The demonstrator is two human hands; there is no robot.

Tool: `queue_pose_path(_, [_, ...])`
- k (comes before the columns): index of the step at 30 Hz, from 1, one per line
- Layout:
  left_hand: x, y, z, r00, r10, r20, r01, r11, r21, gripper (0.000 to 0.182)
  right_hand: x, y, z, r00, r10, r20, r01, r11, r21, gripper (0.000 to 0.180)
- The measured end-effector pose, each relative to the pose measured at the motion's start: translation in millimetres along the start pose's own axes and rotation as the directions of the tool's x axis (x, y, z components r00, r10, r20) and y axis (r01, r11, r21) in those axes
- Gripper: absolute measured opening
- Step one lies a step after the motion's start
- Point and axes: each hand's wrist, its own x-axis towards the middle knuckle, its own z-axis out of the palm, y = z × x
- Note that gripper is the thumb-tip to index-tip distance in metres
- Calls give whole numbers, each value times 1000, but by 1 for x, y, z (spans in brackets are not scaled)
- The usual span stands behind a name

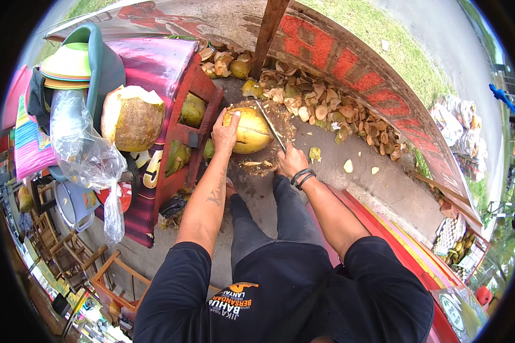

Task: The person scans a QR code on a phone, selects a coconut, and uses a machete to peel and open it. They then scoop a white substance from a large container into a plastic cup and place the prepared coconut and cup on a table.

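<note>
A yellow coconut (249,133) rests on a worn chopping block (283,118) strewn with husk bits. My left hand (226,130) lies on the coconut's left side, thumb on top and fingers spread along it. My right hand (292,160) is closed around the handle of a long-bladed knife (270,124). The blade slants up and left along the coconut's right side; whether it touches the shell I cannot tell. A partly trimmed coconut (135,120) with a pale cut top stands on the stall counter to the left.
Husk pieces (326,103) are heaped along the painted banner (369,77). A red wooden rack (193,124) with green coconuts stands to the left, near a plastic bag (83,141). A wooden post (268,38) rises ahead. A red bench-like surface (382,231) lies to the right.
</note>
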Motion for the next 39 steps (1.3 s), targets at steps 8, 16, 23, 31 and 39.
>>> queue_pose_path(8, [-20,-11,0,993,109,54,-109,994,-13,71,-21,7,-34,923,236,303,-353,833,427,34])
queue_pose_path(16, [-31,-8,5,996,79,28,-81,996,46,74,-44,-21,-17,781,-251,-571,491,813,314,19])
queue_pose_path(23, [-40,-19,1,968,246,55,-250,966,68,76,-6,47,6,889,252,382,-396,843,365,25])
queue_pose_path(31, [-25,-29,-6,968,230,101,-220,970,-98,78,-23,-5,-39,994,-79,-73,87,990,109,30])
queue_pose_path(39, [-24,-36,-2,949,305,79,-303,952,-42,66,-35,-12,-1,988,-61,-139,69,996,58,30])
